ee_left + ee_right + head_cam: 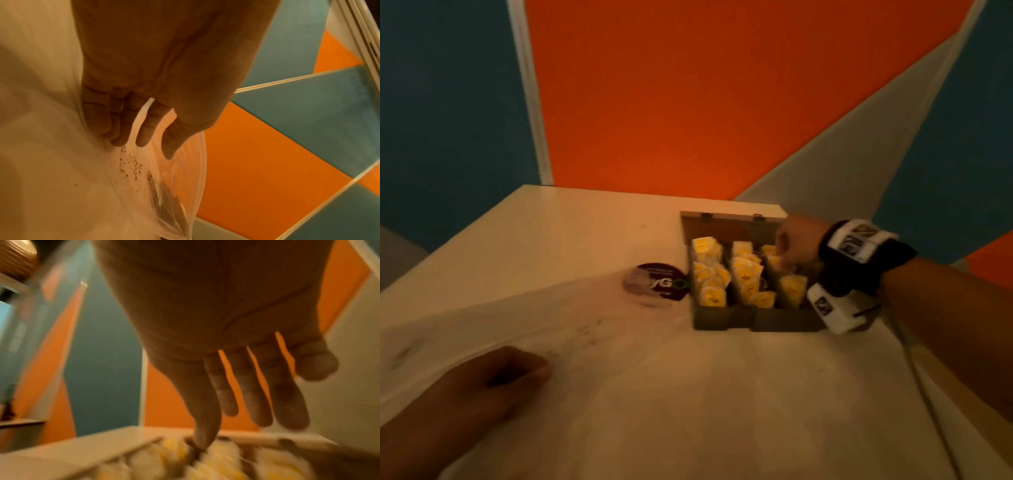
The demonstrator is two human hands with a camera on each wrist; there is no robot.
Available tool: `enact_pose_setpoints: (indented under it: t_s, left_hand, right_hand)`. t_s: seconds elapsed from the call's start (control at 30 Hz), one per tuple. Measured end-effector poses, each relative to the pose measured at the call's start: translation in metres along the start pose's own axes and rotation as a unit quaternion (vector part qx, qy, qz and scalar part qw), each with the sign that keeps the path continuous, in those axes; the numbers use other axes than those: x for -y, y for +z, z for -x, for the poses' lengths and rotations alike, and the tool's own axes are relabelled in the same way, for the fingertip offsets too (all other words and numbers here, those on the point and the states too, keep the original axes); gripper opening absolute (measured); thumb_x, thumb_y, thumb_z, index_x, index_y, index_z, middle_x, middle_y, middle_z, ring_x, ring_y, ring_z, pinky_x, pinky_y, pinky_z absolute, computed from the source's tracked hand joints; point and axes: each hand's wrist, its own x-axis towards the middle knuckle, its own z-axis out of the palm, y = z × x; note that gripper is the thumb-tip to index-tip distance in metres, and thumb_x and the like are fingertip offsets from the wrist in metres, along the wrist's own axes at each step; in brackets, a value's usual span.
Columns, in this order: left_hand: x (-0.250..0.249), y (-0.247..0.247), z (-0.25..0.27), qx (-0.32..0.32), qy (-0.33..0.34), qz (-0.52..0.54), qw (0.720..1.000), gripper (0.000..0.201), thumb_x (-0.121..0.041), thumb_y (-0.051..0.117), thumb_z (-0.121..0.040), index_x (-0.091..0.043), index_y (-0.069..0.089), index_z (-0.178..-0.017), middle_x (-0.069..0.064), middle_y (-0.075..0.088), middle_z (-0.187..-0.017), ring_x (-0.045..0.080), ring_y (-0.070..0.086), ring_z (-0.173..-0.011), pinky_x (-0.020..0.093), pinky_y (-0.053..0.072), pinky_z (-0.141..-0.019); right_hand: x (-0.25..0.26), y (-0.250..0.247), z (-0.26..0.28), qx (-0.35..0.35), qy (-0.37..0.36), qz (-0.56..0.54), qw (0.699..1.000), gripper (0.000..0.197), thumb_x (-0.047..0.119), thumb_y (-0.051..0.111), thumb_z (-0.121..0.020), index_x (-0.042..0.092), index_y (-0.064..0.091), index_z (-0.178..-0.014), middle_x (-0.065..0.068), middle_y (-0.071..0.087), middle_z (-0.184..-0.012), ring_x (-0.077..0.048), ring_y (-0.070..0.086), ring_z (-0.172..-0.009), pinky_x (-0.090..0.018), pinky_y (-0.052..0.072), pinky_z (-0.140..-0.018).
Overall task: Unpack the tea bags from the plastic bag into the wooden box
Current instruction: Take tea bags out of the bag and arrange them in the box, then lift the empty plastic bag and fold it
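Note:
The wooden box (756, 320) stands open on the white table (585, 222), lid tilted back, with three rows of yellow tea bags (746, 277) inside. My right hand (789, 253) hovers over the right row. In the blurred right wrist view, my right hand (232, 426) has its fingers spread and straight and holds nothing; its thumb tip is down near the tea bags (216, 456). The clear plastic bag (619, 342) lies spread in front of the box. My left hand (517, 373) rests on it. In the left wrist view, my left hand (148, 146) has straight fingers against the plastic bag (180, 194).
A round dark label (657, 282) on the bag lies just left of the box. Tea crumbs (131, 162) sit inside the bag film. Orange, teal and white wall panels rise right behind the table. A cable (914, 359) trails from my right wrist.

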Motion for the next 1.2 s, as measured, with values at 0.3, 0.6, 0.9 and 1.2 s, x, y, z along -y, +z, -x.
enact_pose_setpoints:
  t_s: [0.3,0.6,0.9,1.2]
  left_hand:
    - [-0.086,0.014,0.05,-0.027,-0.078,0.104,0.991,0.022,-0.021,0.066,-0.087,-0.002,0.07,-0.098,0.013,0.063,-0.084,0.022,0.054,-0.073,0.028,0.043,-0.061]
    - [-0.102,-0.003,0.065,-0.012,-0.146,0.178,0.973,0.042,-0.038,0.066,-0.087,-0.005,0.065,-0.113,0.012,0.067,-0.096,0.026,0.058,-0.083,0.037,0.046,-0.072]
    - [-0.172,-0.02,0.159,-0.153,0.204,-0.216,0.942,0.028,-0.061,0.052,-0.071,-0.039,0.063,-0.085,-0.023,0.064,-0.089,-0.011,0.056,-0.087,0.016,0.044,-0.069]
    - [-0.26,0.018,0.152,-0.083,0.43,-0.322,0.84,0.043,-0.049,0.055,-0.089,-0.031,0.054,-0.128,-0.015,0.055,-0.129,0.001,0.049,-0.117,0.016,0.037,-0.092]
  right_hand:
    - [0.138,0.035,0.122,-0.088,-0.25,-0.036,0.964,0.091,0.035,0.075,-0.077,0.039,0.016,-0.147,0.007,0.047,-0.13,-0.014,0.053,-0.107,-0.029,0.05,-0.084]
    - [0.184,0.072,0.077,-0.11,-0.207,0.031,0.972,0.084,0.012,0.051,-0.089,0.034,-0.001,-0.152,-0.008,0.051,-0.135,-0.031,0.059,-0.11,-0.037,0.048,-0.087]
    - [0.15,0.009,0.125,-0.078,-0.299,-0.233,0.922,0.025,0.042,0.062,-0.089,0.024,0.069,-0.074,-0.002,0.063,-0.07,-0.019,0.057,-0.065,-0.028,0.043,-0.059]
    - [0.12,-0.014,0.212,-0.094,-0.251,-0.542,0.797,0.019,0.032,0.07,-0.075,0.02,0.068,-0.091,-0.002,0.074,-0.081,-0.016,0.069,-0.07,-0.027,0.053,-0.061]
